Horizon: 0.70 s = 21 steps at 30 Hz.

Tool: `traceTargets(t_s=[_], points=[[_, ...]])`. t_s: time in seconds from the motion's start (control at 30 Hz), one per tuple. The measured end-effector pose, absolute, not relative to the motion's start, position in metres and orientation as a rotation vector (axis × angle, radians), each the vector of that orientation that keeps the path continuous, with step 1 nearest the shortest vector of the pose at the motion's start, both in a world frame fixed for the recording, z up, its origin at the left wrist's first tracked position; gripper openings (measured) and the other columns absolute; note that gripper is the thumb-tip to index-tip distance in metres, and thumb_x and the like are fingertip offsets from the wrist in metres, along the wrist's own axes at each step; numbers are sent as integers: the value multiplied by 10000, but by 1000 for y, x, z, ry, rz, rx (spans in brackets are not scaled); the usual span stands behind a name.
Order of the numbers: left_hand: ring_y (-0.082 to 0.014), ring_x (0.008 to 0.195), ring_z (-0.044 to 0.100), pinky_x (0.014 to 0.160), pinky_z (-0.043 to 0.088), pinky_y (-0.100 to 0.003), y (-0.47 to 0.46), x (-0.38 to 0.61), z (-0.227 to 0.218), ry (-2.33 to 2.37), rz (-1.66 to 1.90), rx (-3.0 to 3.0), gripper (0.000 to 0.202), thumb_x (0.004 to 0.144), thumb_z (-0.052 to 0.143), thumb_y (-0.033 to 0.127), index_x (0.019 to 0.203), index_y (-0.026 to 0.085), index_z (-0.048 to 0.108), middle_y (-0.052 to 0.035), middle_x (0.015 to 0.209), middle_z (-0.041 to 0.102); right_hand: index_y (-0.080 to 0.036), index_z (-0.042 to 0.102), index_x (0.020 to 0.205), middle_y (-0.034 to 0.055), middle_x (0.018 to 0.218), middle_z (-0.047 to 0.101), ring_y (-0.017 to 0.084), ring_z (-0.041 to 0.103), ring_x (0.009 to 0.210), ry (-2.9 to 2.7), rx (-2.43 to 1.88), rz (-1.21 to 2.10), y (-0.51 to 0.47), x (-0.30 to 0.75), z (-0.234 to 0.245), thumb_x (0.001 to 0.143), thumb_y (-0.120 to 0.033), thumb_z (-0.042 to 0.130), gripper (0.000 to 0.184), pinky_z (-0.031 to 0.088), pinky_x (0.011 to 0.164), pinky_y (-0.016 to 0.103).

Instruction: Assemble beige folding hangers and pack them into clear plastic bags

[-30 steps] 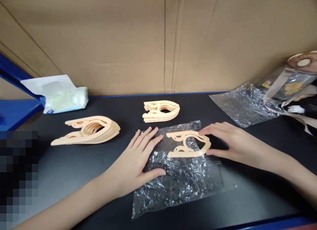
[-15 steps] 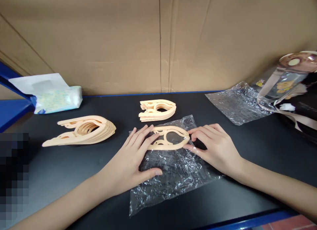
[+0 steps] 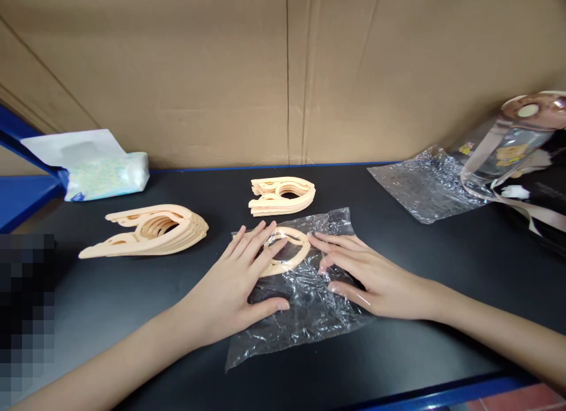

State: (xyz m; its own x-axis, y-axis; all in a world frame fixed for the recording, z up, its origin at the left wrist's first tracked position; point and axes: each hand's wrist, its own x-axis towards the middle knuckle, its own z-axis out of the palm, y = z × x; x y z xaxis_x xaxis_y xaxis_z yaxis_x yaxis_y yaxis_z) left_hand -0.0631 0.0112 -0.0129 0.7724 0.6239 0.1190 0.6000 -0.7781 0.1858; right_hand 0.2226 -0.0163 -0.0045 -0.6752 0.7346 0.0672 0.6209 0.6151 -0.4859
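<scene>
Hands lie flat and spread on the clear bag point(image 3: 309, 316) on the desk point(image 3: 110, 293), left hand point(image 3: 236, 284) touching the peach plastic piece point(image 3: 289, 253), right hand point(image 3: 369, 275) beside it; the piece has slid left since a second ago, seemingly under the film.

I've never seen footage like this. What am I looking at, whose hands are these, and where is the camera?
There is no machine here. The camera sits on a person's head and looks down at their own two bare hands. The left hand lies flat, with its fingers on a peach plastic piece. The right hand lies flat on the clear plastic bag. It is hard to tell whether the piece is inside the bag or on top of it. Neither hand grips anything. On the black table there are also a large stack and a small stack of such pieces, a second bag, a tissue pack and a clear bottle.
</scene>
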Motion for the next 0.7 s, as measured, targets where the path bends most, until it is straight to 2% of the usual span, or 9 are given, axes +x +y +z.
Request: traceTargets(t_s=[0.1,0.17,0.27,0.37,0.43,0.57,0.7], points=[[-377,1492,211,1173,209,-670,12,-63,-13,981,256,2806,805,906,523,637,1542,222,255,-147,1615,261,-216,581,1167,100,1584,362,242,271,1489,-2612,-1063,620,-15,224,-4,984,-375,505,255,346,1154,485],[-371,1496,203,1179,202,-661,12,-62,-11,971,238,2800,797,909,516,638,1538,215,269,-145,1616,259,-227,614,1112,83,1514,476,239,410,1415,-2567,-1067,569,-13,226,-3,983,-326,507,195,396,1114,462],[-356,1500,198,1192,200,-636,11,-61,-9,934,211,2784,773,922,496,634,1533,211,284,-140,1617,258,-232,638,969,62,1181,706,214,651,1096,-2373,-1175,434,-8,235,-1,977,-227,471,167,506,941,406],[-354,1497,208,1200,201,-617,9,-61,-7,908,204,2747,780,922,507,622,1547,226,259,-131,1619,257,-237,634,961,42,946,715,211,667,892,-2131,-1303,265,-2,248,1,959,-224,480,154,528,804,381],[-355,1496,210,1200,204,-613,7,-60,-5,892,201,2735,785,924,508,616,1554,232,239,-130,1619,256,-238,625,963,45,950,692,218,649,902,-2058,-1303,159,2,255,4,952,-218,492,135,514,826,395],[-335,1504,193,1204,195,-608,6,-59,-3,869,175,2728,769,952,459,603,1560,213,196,-142,1625,231,-225,601,1032,78,1090,652,239,610,1027,-2190,-1204,42,14,257,14,951,-225,515,118,471,943,445],[-315,1513,166,1212,188,-592,8,-60,-3,871,197,2687,761,975,418,586,1570,212,125,-149,1633,201,-198,575,1144,129,1289,575,275,542,1183,-2445,-1139,-11,39,241,30,951,-300,531,223,434,1025,483]])
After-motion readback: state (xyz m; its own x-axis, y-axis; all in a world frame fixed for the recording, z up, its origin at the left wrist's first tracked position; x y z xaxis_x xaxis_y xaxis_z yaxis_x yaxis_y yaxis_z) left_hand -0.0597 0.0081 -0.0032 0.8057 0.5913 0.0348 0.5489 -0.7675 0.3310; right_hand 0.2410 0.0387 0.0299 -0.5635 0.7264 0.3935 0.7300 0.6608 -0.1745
